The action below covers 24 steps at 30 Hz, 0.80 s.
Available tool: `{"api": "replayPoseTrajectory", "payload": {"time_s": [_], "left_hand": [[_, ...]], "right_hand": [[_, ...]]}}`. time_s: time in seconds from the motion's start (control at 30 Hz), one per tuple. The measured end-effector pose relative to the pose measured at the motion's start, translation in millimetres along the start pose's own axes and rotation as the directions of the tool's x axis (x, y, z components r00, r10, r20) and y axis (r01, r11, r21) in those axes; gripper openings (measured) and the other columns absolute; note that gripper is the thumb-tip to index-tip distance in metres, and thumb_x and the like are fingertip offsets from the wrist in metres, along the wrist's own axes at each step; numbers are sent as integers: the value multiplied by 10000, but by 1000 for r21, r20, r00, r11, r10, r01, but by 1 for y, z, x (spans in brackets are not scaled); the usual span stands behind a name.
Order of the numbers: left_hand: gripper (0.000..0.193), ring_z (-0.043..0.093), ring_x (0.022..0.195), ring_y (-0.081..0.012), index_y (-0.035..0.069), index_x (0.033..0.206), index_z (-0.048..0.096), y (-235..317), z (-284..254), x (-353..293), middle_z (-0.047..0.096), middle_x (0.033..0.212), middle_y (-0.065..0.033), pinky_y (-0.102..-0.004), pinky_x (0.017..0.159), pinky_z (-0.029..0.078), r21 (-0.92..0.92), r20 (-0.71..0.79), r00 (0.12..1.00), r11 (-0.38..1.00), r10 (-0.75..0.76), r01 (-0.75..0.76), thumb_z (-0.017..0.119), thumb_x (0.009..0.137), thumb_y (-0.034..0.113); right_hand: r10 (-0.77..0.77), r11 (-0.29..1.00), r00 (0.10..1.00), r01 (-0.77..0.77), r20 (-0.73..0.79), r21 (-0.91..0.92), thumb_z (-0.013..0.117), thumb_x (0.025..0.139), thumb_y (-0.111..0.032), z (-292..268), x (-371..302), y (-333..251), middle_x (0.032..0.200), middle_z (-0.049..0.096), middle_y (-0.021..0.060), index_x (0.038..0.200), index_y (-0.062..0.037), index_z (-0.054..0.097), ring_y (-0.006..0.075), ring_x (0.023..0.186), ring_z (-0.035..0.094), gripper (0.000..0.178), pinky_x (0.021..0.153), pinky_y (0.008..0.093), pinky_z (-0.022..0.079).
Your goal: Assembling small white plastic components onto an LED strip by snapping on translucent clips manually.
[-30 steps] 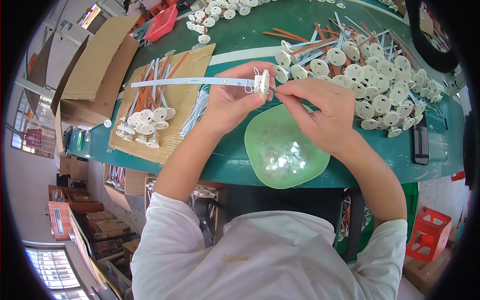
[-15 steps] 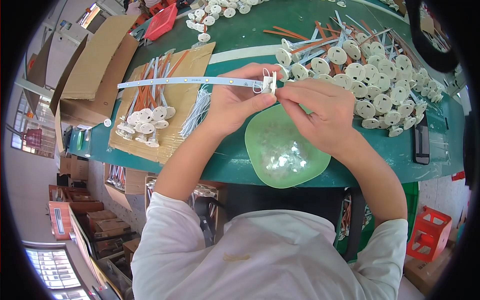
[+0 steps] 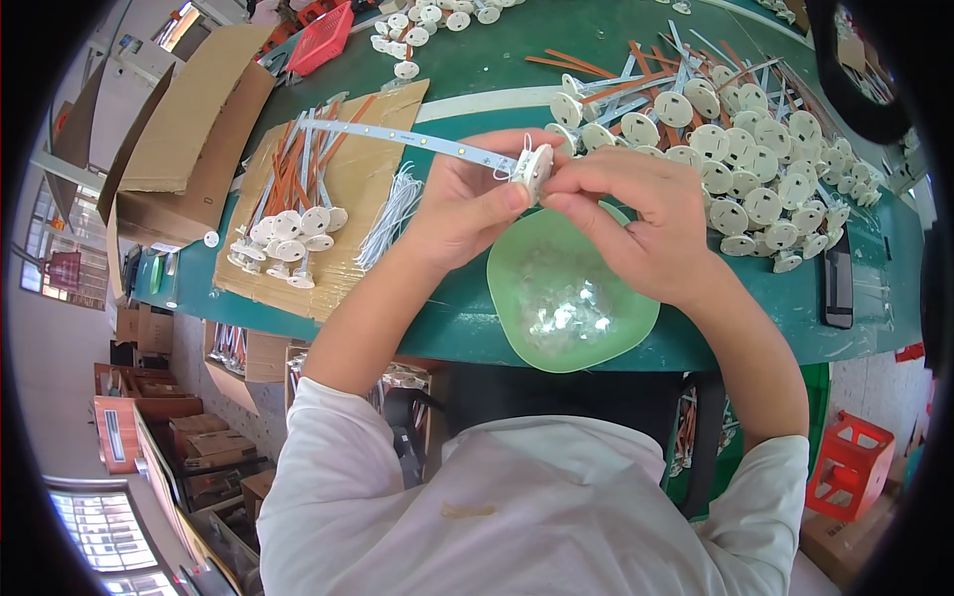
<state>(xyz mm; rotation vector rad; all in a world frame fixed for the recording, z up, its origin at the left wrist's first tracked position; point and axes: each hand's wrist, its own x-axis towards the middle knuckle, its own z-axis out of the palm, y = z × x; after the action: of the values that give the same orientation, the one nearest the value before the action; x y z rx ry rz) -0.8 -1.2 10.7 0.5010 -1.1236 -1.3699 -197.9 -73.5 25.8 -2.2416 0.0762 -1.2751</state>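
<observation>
Above the near middle of the table, my left hand (image 3: 459, 214) is closed on a round white plastic end piece (image 3: 535, 171) joined to an LED strip (image 3: 427, 143). The strip reaches out to the left, and thin white wire loops beside the end piece. My right hand (image 3: 651, 219) is pinched at the right edge of the end piece, its thumb and forefinger together; anything between them is too small to make out. Below both hands sits a green bowl (image 3: 629, 333) with small clear pieces (image 3: 566, 310) inside.
At right lies a large heap of white round end pieces (image 3: 760, 204) with strips; a phone (image 3: 838, 283) is beside it. Cardboard (image 3: 343, 253) at left bears more strips (image 3: 288, 233) and a bundle of white wires (image 3: 390, 221). A carton (image 3: 169, 214) and red basket (image 3: 320, 42) stand farther left.
The end piece has turned so its round face shows more, and the strip's free end has swung up and away. My right fingers have shifted slightly down and left along its edge.
</observation>
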Motion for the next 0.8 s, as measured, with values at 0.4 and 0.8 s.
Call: {"api": "replayPoseTrajectory", "payload": {"time_s": [0.4,0.8], "left_hand": [[551,625,1181,-246,-63,1355,518,-13,14,-2,622,1306,-160,-375,1042,506,-186,-123,991,979,59,-81,752,862,13],[467,648,1137,-211,-41,1294,575,-21,12,-5,641,1283,-156,-347,992,538,-8,-178,976,992,123,-126,739,856,-28]], "right_hand": [[-294,916,938,221,-185,-335,719,746,92,9,-1,1,848,707,132,908,27,679,260,666,657,179,591,316,518],[-373,871,903,263,-213,-414,722,708,112,15,2,-1,820,693,132,900,39,670,272,659,654,212,570,326,513]]}}
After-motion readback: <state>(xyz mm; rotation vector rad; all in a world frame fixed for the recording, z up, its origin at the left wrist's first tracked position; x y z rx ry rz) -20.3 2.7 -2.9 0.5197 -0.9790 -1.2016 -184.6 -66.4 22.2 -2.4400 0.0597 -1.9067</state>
